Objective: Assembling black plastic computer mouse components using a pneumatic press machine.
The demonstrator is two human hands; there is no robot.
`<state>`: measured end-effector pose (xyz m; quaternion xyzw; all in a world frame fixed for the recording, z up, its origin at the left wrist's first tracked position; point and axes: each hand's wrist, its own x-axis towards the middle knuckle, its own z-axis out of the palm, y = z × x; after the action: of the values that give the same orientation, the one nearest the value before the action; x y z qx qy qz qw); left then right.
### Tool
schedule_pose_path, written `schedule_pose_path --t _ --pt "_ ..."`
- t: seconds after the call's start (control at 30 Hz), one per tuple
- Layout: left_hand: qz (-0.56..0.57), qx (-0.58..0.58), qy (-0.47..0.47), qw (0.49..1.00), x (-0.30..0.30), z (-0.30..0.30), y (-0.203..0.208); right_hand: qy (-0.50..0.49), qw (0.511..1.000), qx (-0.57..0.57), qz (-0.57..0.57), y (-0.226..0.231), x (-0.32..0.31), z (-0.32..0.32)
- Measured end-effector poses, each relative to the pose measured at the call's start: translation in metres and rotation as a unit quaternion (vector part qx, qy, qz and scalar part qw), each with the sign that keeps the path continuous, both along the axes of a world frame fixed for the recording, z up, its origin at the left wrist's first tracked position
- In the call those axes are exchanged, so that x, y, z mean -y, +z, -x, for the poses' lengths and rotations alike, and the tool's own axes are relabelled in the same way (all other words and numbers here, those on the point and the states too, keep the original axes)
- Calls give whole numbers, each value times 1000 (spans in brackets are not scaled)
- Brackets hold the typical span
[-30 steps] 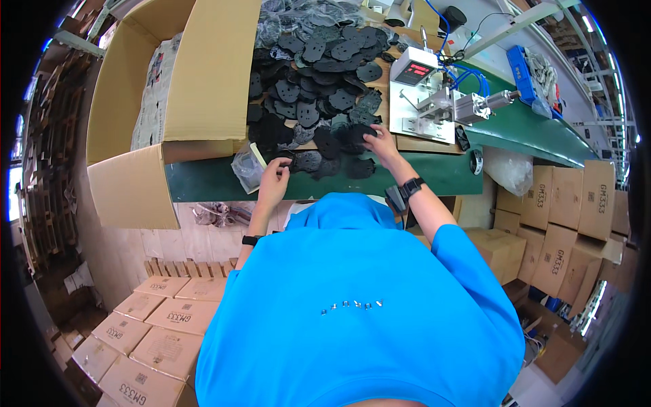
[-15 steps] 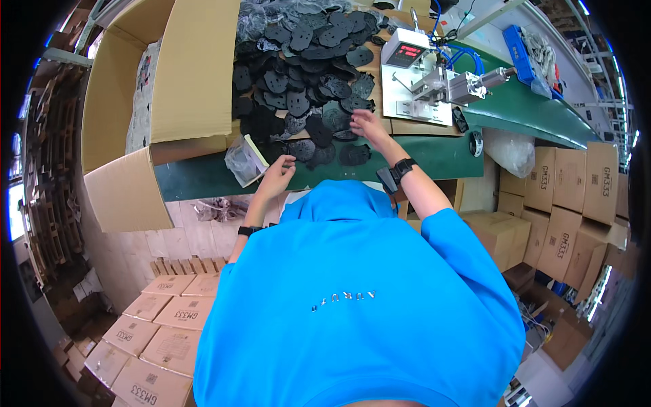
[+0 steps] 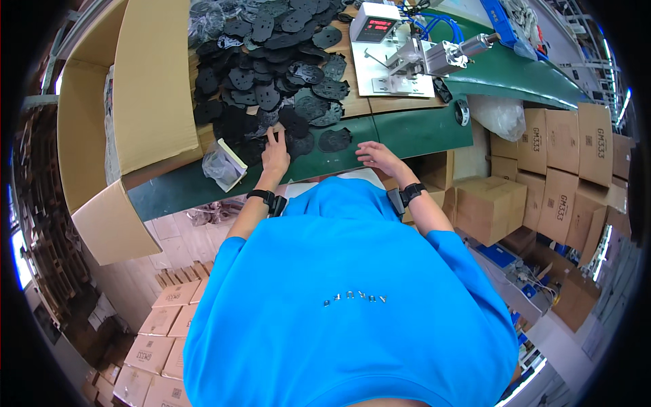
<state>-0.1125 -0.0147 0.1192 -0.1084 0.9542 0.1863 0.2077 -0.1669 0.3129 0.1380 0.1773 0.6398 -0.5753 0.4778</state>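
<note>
Black flat oval plates (image 3: 268, 95) with small holes and notched edges lie in a loose heap on brown cardboard and the green tabletop. My left hand (image 3: 274, 157) reaches to the near side of the heap, fingers stretched, their tips touching a dark plate (image 3: 293, 123). Whether they grip it is hard to make out. Over the table's front edge, my right hand (image 3: 381, 159) has its fingers apart and nothing in them. A single black plate (image 3: 336, 140) lies to its left on the green surface. Left of my left hand stands a small open box (image 3: 234, 166) holding clear plastic.
A large open carton (image 3: 152, 88) stands at the left. Behind the right hand is a metal press fixture (image 3: 407, 64) with a red-digit display box (image 3: 375, 27). A black ring-shaped object (image 3: 462, 112) sits near the table's right edge. Stacked cartons (image 3: 559, 146) stand at the right.
My left hand has moved forward from the table edge onto the heap. My right hand has drawn back from the heap toward the table's front edge. The whole view has shifted somewhat.
</note>
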Motion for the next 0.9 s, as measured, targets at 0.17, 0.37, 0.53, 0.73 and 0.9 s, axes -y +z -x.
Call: schedule_pose_path --t 0.17,0.37,0.53,0.73,0.9 --pt "40 -66 -48 996 -8 1 -11 4 1000 -6 -10 -4 -12 -13" --pt "89 -68 -92 989 -9 -15 -16 17 1000 -16 -16 -3 -14 -8" --pt "-2 -67 -77 995 -11 -15 -18 27 999 -16 -6 -3 -4 -1" --pt "-156 -131 -91 975 -12 -20 -15 31 999 -8 35 -4 8 -1" --pt "-225 -174 -70 956 -3 -31 -4 32 998 -5 49 -9 9 2"
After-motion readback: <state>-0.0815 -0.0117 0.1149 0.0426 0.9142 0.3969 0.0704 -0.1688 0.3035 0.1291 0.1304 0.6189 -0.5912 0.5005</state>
